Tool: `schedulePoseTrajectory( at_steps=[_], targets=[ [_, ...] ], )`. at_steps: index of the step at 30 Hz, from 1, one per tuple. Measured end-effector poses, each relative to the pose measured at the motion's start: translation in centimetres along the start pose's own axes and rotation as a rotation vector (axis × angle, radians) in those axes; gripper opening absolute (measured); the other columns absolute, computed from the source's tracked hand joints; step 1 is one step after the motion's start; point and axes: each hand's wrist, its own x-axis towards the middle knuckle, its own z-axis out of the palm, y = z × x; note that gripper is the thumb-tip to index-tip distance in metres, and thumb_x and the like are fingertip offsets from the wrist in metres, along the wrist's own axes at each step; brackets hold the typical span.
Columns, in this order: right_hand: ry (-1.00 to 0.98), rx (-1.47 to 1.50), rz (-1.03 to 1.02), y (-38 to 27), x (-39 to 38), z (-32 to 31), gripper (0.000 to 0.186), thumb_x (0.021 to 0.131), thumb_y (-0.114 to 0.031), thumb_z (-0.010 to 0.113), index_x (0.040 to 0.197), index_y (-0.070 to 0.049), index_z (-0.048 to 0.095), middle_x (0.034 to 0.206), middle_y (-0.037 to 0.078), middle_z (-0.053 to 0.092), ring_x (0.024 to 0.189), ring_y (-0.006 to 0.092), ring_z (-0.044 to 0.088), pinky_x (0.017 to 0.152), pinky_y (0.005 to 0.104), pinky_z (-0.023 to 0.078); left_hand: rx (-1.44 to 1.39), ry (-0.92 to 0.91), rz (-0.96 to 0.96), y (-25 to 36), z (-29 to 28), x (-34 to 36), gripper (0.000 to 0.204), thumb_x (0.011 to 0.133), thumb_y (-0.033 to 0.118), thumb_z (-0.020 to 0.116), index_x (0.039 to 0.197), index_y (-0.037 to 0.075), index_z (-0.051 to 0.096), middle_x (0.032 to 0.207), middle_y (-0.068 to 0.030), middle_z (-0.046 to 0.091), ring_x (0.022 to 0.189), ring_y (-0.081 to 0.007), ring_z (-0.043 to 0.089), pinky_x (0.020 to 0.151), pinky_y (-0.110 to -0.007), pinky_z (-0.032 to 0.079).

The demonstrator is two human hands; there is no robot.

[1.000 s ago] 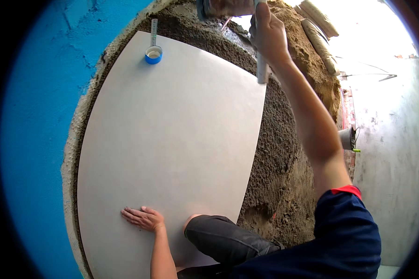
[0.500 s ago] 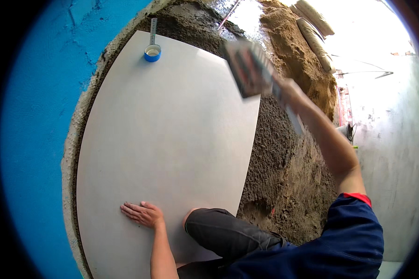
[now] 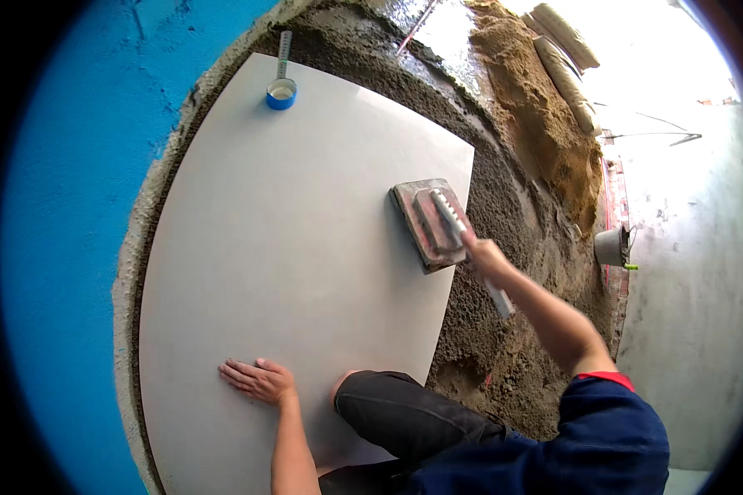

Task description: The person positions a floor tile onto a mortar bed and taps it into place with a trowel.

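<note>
Float (image 3: 424,229) over tile (image 3: 305,231) at right edge seems rigid, best held by handle (image 3: 445,207). Right fingers (image 3: 469,239) wrap it; left fingers (image 3: 243,373) lie flat, empty.

We see white light burning out the upper right, and glare on the wet ground (image 3: 452,33) at top centre. A soft shadow edges the float (image 3: 425,227); the right hand (image 3: 489,260) looks slightly blurred. Fisheye distortion bows the edges of the pale slab (image 3: 289,231), and black swallows our frame's corners.
</note>
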Motion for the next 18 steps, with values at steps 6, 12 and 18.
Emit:
schedulePoseTrajectory(
  at_steps=[6, 12, 18],
  targets=[
    [0.02, 0.234, -0.524, -18.9, -5.2, -10.5, 0.064, 0.094, -0.068, 0.042, 0.08, -0.008, 0.059, 0.063, 0.002, 0.049, 0.052, 0.0132, 0.046, 0.046, 0.0296, 0.037, -0.06, -0.017, -0.039, 0.2, -0.8, 0.5, 0.064, 0.097, 0.03, 0.034, 0.148, -0.007, 0.023, 0.157, -0.0254, 0.017, 0.146, -0.0413, 0.017, 0.117, -0.054, 0.017],
    [0.505, 0.159, -1.058, -26.7, -2.1, -0.2, 0.049, 0.102, -0.045, 0.043, 0.076, -0.006, 0.053, 0.062, 0.006, 0.054, 0.053, 0.0126, 0.053, 0.049, 0.0316, 0.046, -0.062, -0.089, -0.051, 0.2, -1.4, 0.8, 0.067, 0.096, 0.031, 0.035, 0.147, -0.01, 0.021, 0.156, -0.0279, 0.017, 0.146, -0.0434, 0.016, 0.117, -0.053, 0.015],
    [-0.271, -0.25, -0.291, -14.4, -0.8, 11.0, 0.07, 0.097, -0.063, 0.038, 0.074, 0.001, 0.056, 0.058, 0.008, 0.053, 0.05, 0.0158, 0.056, 0.042, 0.0363, 0.045, -0.126, -0.115, -0.06, 0.1, -1.7, 1.4, 0.067, 0.095, 0.03, 0.035, 0.146, -0.012, 0.022, 0.155, -0.0285, 0.018, 0.145, -0.0436, 0.017, 0.117, -0.055, 0.015]
  ],
)
